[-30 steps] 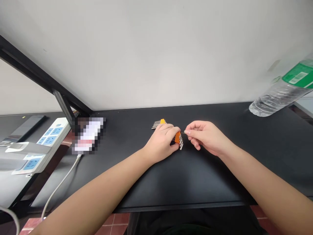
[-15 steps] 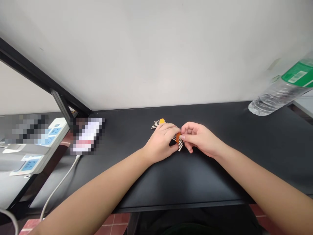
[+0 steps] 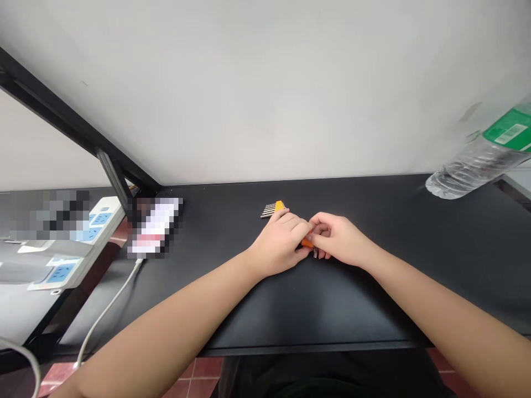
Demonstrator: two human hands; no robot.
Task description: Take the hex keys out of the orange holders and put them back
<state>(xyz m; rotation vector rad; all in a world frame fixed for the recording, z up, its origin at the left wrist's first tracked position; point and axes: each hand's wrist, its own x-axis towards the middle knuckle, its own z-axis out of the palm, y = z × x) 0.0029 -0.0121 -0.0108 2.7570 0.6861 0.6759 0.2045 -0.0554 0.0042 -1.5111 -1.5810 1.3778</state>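
Observation:
Over the black tabletop [image 3: 232, 221], my left hand [image 3: 277, 246] is closed around an orange bit holder [image 3: 307, 242] and covers most of it. My right hand [image 3: 342, 237] pinches that holder's right end between thumb and fingers. A short metal bit [image 3: 315, 253] pokes out below the right fingertips; the other bits there are hidden. Just beyond my left knuckles lies a second, yellow-orange bit holder [image 3: 279, 206], with several slim silver bits in a row pointing left.
A clear plastic bottle [image 3: 468, 174] with a green label stands at the back right by the wall. To the left are a phone [image 3: 153, 226] on a white cable [image 3: 110, 307], a power strip [image 3: 102, 218] and a black metal frame [image 3: 78, 130].
My right fingers have closed further over the holder's right end, hiding most of the bits that showed there. Both hands stay close together; the whole view has shifted slightly.

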